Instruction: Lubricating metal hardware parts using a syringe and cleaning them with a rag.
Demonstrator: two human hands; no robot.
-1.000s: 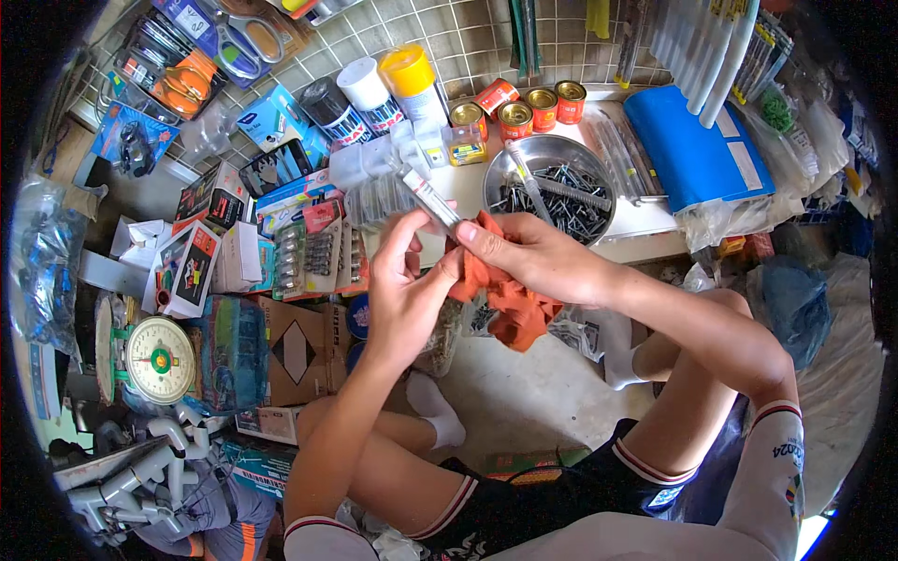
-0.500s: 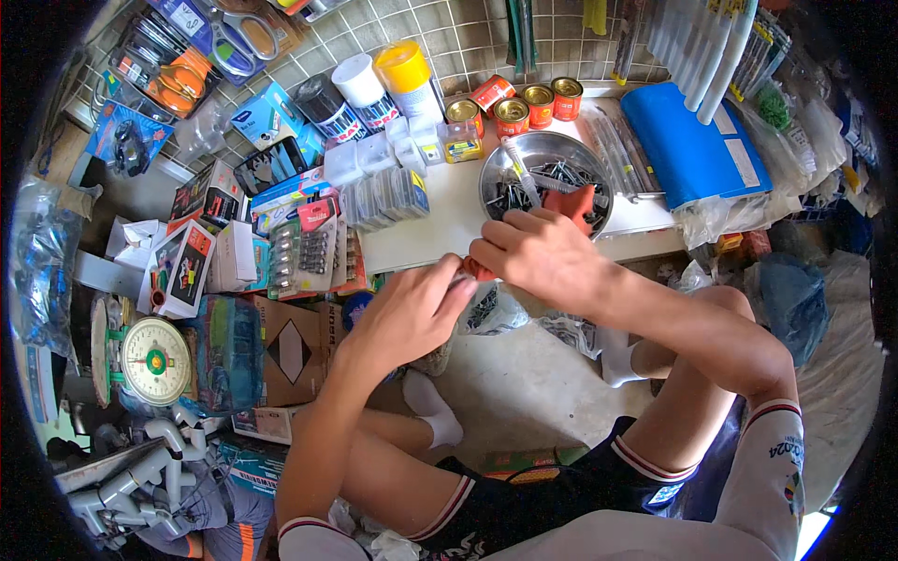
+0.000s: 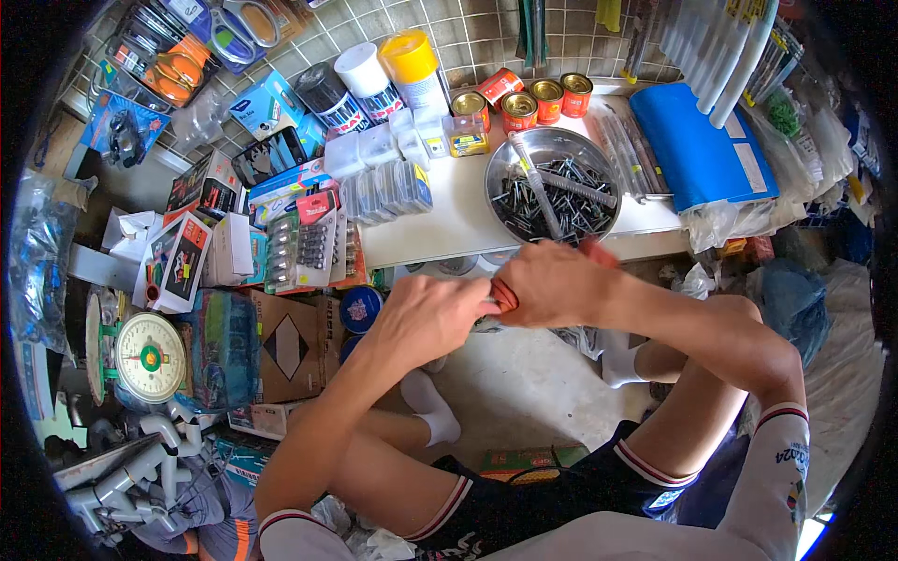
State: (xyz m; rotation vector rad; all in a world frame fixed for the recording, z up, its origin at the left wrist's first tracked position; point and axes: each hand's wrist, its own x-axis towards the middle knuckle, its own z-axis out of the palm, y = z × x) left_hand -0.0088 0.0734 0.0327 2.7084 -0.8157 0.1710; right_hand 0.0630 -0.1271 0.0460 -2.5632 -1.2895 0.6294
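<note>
My left hand [image 3: 428, 316] and my right hand [image 3: 559, 282] meet in front of the table's near edge, both closed on a crumpled red-orange bag [image 3: 505, 296]. A twisted part of it shows between them. Another bit sticks up past my right hand, blurred; the rest is hidden by my fingers. Just beyond, a round steel bowl [image 3: 490, 178] holds many dark and silvery screws [image 3: 572, 210]. A pale stick-like tool [image 3: 534, 182] leans in the bowl, and a ridged grey rod [image 3: 582, 189] lies across the screws.
On the white table [image 3: 412, 238] stand spray cans [image 3: 409, 58], small red tins [image 3: 519, 110], clear plastic boxes [image 3: 383, 192] and a blue folder [image 3: 697, 145]. Packaged goods crowd the left, above a dial scale [image 3: 150, 357] and a cardboard box [image 3: 285, 346]. Plastic bags [image 3: 790, 299] lie right.
Both hands have shifted right and downward, away from the bowl, which is now less covered. The bag's upper flap has dropped from over the bowl to beside my right hand.
</note>
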